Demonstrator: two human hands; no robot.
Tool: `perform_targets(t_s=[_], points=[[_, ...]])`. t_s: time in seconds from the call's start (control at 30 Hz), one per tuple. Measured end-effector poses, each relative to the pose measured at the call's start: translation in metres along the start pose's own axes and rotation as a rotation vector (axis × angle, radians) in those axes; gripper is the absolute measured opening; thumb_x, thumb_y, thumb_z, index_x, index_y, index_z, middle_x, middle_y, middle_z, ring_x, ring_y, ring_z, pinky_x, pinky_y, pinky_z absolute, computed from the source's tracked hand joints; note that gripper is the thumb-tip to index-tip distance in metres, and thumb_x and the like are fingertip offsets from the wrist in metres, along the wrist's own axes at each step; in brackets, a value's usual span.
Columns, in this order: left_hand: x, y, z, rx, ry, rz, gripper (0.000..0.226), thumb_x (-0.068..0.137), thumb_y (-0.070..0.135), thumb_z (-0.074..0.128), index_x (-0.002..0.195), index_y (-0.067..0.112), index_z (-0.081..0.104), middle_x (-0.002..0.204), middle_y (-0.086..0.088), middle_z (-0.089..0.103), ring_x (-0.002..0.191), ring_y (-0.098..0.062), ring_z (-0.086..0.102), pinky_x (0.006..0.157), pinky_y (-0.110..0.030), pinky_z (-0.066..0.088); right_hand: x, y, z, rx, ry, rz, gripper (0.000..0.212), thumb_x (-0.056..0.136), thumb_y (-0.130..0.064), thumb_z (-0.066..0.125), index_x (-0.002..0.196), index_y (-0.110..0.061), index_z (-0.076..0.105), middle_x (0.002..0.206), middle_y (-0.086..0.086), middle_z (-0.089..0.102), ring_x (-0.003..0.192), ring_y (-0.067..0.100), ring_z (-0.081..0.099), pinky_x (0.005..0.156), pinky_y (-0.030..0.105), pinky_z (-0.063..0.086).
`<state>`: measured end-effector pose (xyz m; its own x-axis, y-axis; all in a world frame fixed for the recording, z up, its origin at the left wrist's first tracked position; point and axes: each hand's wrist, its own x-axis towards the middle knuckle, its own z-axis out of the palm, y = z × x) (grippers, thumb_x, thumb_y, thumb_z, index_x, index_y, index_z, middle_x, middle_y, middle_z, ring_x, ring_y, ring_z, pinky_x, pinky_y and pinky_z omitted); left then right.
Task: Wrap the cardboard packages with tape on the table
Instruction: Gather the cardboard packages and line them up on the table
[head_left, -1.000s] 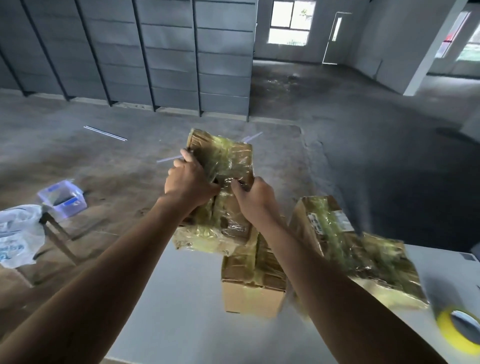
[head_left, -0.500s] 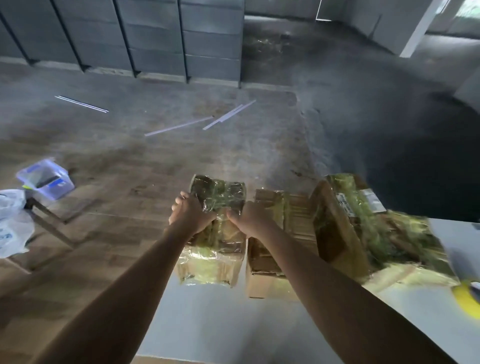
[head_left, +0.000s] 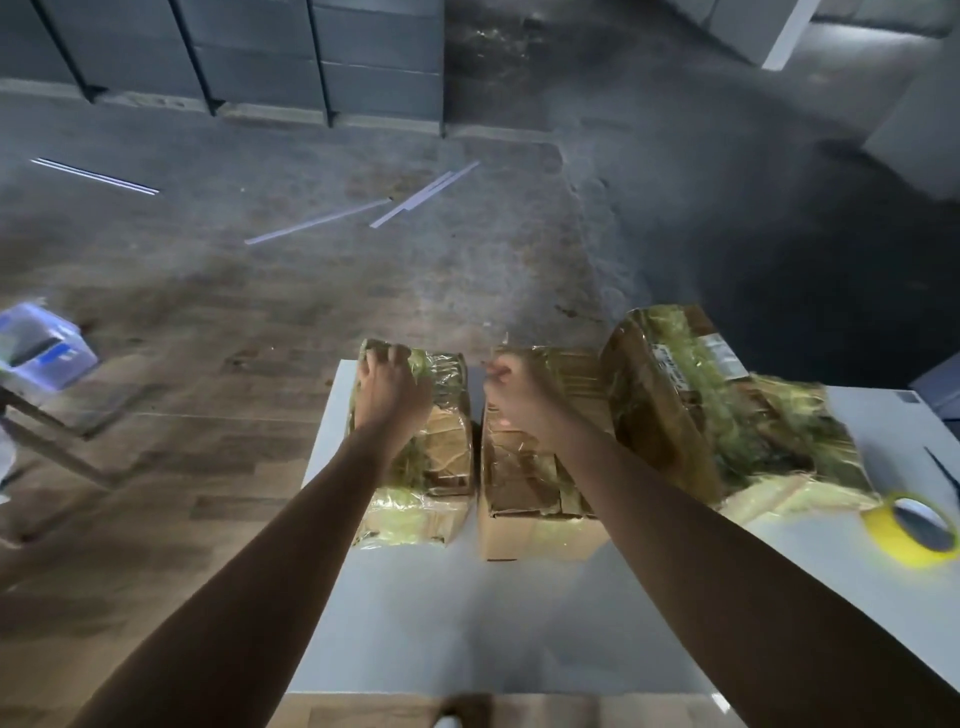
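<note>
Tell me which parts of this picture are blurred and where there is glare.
Head view: the right hand and the large package on the right are motion-blurred; the left package under the left hand is sharper, with pale glare on its tape at the near end; the yellow tape roll is soft; the floor at upper right is dark.

Left package (head_left: 431, 452), under my left hand (head_left: 392, 395): brown cardboard under glossy, crinkled clear tape with yellowish sheen. Middle package (head_left: 524, 499): near face bare matt cardboard, top shiny with tape. Right package (head_left: 727, 415): same wrinkled glossy wrap, paper label. Tabletop (head_left: 467, 623): white, smooth, faintly reflective. Tape roll (head_left: 893, 540): yellow, glossy. Floor (head_left: 156, 415): wood planks, then rough concrete.
</note>
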<state>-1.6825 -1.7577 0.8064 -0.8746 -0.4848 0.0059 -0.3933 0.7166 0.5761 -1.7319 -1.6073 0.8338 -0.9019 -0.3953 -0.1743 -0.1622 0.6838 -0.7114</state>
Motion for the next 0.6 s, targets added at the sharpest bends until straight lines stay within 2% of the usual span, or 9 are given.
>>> perform_targets(t_s=[0.07, 0.1, 0.17, 0.27, 0.4, 0.5, 0.6], points=[[-0.004, 0.026, 0.000, -0.067, 0.001, 0.070, 0.039, 0.094, 0.019, 0.049, 0.132, 0.010, 0.046, 0.135, -0.012, 0.041, 0.126, -0.027, 0.038, 0.101, -0.036, 0.037, -0.005, 0.008, -0.010, 0.079, 0.041, 0.022, 0.030, 0.098, -0.020, 0.051, 0.125, -0.007, 0.056, 0.108, 0.008, 0.063, 0.091, 0.021, 0.065, 0.076, 0.034, 0.058], [-0.007, 0.040, 0.000, -0.100, -0.005, 0.107, 0.036, 0.094, 0.017, 0.050, 0.130, 0.010, 0.048, 0.135, -0.011, 0.042, 0.124, -0.026, 0.041, 0.099, -0.035, 0.039, -0.011, 0.012, -0.016, 0.119, 0.065, 0.042, 0.031, 0.098, -0.022, 0.051, 0.126, -0.008, 0.055, 0.106, 0.007, 0.063, 0.095, 0.025, 0.066, 0.080, 0.042, 0.058], [-0.015, 0.067, 0.003, -0.148, -0.021, 0.180, 0.032, 0.093, 0.015, 0.051, 0.125, 0.009, 0.052, 0.132, -0.013, 0.044, 0.117, -0.027, 0.048, 0.095, -0.035, 0.044, -0.024, 0.021, -0.029, 0.175, 0.113, 0.079, 0.032, 0.099, -0.027, 0.049, 0.125, -0.010, 0.056, 0.101, 0.006, 0.064, 0.093, 0.025, 0.067, 0.079, 0.046, 0.059], [-0.030, 0.101, 0.013, -0.165, -0.054, 0.267, 0.031, 0.093, 0.016, 0.050, 0.121, 0.005, 0.054, 0.125, -0.016, 0.048, 0.111, -0.029, 0.051, 0.093, -0.038, 0.045, -0.046, 0.042, -0.046, 0.222, 0.167, 0.129, 0.029, 0.099, -0.029, 0.045, 0.109, -0.008, 0.062, 0.094, 0.012, 0.067, 0.087, 0.023, 0.069, 0.074, 0.044, 0.060], [-0.065, 0.134, 0.036, -0.155, -0.089, 0.343, 0.030, 0.092, 0.013, 0.049, 0.120, 0.004, 0.055, 0.121, -0.016, 0.051, 0.108, -0.029, 0.051, 0.090, -0.034, 0.041, -0.086, 0.073, -0.071, 0.356, 0.222, 0.173, 0.012, 0.095, -0.026, 0.051, 0.092, -0.022, 0.062, 0.095, 0.010, 0.068, 0.089, 0.024, 0.069, 0.071, 0.044, 0.060], [-0.098, 0.155, 0.057, -0.130, -0.114, 0.387, 0.031, 0.090, 0.017, 0.048, 0.116, 0.002, 0.057, 0.117, -0.016, 0.055, 0.109, -0.029, 0.051, 0.089, -0.034, 0.040, -0.123, 0.095, -0.095, 0.405, 0.224, 0.189, 0.018, 0.099, -0.025, 0.049, 0.107, -0.013, 0.060, 0.098, 0.008, 0.066, 0.084, 0.017, 0.067, 0.067, 0.034, 0.060], [-0.138, 0.182, 0.078, -0.190, -0.133, 0.371, 0.029, 0.086, 0.019, 0.047, 0.106, 0.004, 0.062, 0.107, -0.015, 0.060, 0.101, -0.027, 0.056, 0.080, -0.027, 0.039, -0.166, 0.122, -0.119, 0.533, 0.251, 0.206, 0.014, 0.099, -0.017, 0.048, 0.103, -0.014, 0.061, 0.088, 0.006, 0.064, 0.077, 0.016, 0.065, 0.064, 0.031, 0.057]])
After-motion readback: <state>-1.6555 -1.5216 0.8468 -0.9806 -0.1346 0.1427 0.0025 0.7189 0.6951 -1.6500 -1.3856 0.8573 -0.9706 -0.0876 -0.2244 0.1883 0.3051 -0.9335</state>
